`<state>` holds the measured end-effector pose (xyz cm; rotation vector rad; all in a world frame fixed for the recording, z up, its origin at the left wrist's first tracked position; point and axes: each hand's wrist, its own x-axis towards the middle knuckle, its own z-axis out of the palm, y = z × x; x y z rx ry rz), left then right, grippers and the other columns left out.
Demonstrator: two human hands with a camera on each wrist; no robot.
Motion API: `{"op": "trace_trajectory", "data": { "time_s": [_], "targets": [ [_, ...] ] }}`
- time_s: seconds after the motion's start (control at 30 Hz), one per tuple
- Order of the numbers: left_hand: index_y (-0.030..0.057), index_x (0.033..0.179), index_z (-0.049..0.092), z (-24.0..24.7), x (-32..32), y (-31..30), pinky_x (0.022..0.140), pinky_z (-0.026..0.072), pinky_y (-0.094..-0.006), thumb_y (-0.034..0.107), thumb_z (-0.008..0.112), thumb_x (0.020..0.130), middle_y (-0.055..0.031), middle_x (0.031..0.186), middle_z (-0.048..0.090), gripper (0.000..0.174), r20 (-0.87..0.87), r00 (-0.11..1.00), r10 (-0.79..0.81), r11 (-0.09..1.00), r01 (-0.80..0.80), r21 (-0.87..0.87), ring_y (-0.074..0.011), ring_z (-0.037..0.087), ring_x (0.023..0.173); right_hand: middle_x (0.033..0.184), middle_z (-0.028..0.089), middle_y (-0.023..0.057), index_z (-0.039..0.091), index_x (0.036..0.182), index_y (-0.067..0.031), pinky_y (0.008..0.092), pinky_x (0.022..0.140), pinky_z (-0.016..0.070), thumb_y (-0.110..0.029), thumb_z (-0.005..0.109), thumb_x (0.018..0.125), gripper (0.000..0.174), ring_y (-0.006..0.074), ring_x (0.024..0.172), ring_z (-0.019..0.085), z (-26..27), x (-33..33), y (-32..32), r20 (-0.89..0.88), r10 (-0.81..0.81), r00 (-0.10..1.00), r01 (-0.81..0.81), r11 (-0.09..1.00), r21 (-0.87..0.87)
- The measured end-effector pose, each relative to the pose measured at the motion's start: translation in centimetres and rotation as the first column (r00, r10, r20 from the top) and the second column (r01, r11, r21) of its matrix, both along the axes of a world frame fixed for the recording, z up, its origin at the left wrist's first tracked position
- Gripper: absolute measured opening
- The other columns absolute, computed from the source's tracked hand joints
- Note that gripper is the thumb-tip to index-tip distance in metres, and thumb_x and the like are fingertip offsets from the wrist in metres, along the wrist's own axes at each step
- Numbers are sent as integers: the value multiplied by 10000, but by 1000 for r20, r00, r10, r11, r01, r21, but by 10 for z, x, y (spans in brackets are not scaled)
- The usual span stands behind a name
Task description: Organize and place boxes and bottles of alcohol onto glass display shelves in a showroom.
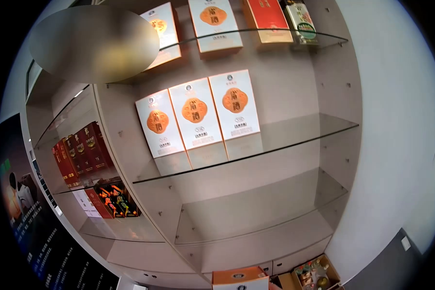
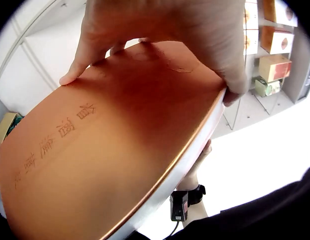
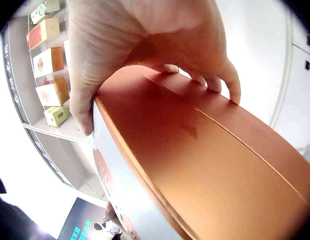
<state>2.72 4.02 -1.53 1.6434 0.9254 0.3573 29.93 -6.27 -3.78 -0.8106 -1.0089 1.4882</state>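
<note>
In the left wrist view my left hand (image 2: 165, 25) grips an orange-sided box (image 2: 95, 150), thumb over its white-faced edge and fingers spread along the far edge. The right hand (image 2: 195, 165) shows beyond that box. In the right wrist view my right hand (image 3: 155, 40) holds an orange-sided box (image 3: 195, 145), thumb at the white printed face and fingers over the opposite edge. Low in the head view is an orange-topped white box (image 1: 240, 278); neither hand shows there.
Three white boxes (image 1: 194, 111) stand side by side on a glass shelf (image 1: 295, 133). More boxes (image 1: 215, 24) are on the shelf above. Dark red boxes (image 1: 89, 150) fill shelves at left. A carton of bottles (image 1: 316, 275) sits low at right, near a grey panel (image 1: 386, 266).
</note>
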Motion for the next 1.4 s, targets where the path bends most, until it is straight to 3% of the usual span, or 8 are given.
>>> {"op": "trace_trajectory", "data": {
  "time_s": [0.07,0.23,0.33,0.47,0.57,0.6,0.77,1.4],
  "targets": [
    [70,1322,181,28,15,13,848,426,-324,154,698,682,-140,1176,474,827,35,997,-65,996,62,65,-203,498,1031,1367,291,97,145,1383,-61,337,987,316,-9,671,719,848,173,1223,317,-15,20,13,-9,89,996,-89,995,39],
    [102,1392,72,107,67,27,880,416,-334,165,796,590,-137,1231,434,1082,110,967,-229,936,188,297,-201,469,1080,1227,445,91,193,1345,-31,305,917,399,-59,759,646,900,158,1091,459,106,85,20,183,-81,980,25,956,291],
    [-4,1324,185,181,101,38,939,362,-336,173,818,551,-117,1228,423,1015,207,958,-201,915,109,388,-190,426,1113,1275,389,89,139,1362,-57,340,966,359,-50,767,628,966,176,1156,407,191,131,38,330,-44,943,-67,946,316],
    [3,1264,265,273,132,35,954,342,-334,169,829,523,-111,1230,419,946,287,908,-305,751,44,659,-176,404,1128,1249,425,91,236,1322,-11,331,962,344,-181,813,579,956,177,1152,403,287,144,38,245,-432,868,59,580,812],
    [-13,1247,296,393,152,41,967,325,-324,182,827,523,-109,1219,435,919,262,920,-291,752,51,657,-180,406,1127,1254,407,109,252,1302,3,332,961,345,-172,817,571,940,169,1160,392,407,173,33,482,-399,781,-89,691,717],
    [-15,1258,291,388,156,55,979,307,-333,203,827,524,-114,1224,426,935,300,877,-375,620,-4,785,-188,387,1146,1233,425,114,281,1282,9,336,958,346,-165,810,579,898,175,1149,402,402,175,44,328,-498,803,-57,483,874],
    [24,1335,215,497,171,95,985,307,-346,240,782,588,-118,1289,367,963,167,845,-508,307,-4,952,-205,349,1203,1193,463,121,304,1276,10,337,941,358,-217,779,606,852,205,1114,448,507,179,64,292,-704,647,-99,302,948],
    [34,1374,148,490,222,267,974,331,-333,208,727,665,-130,1308,361,932,298,789,-537,520,32,854,-217,368,1193,1184,483,141,296,1288,43,314,935,363,-252,741,655,828,203,1108,464,517,211,222,393,-691,607,13,503,864]
  ]
}}
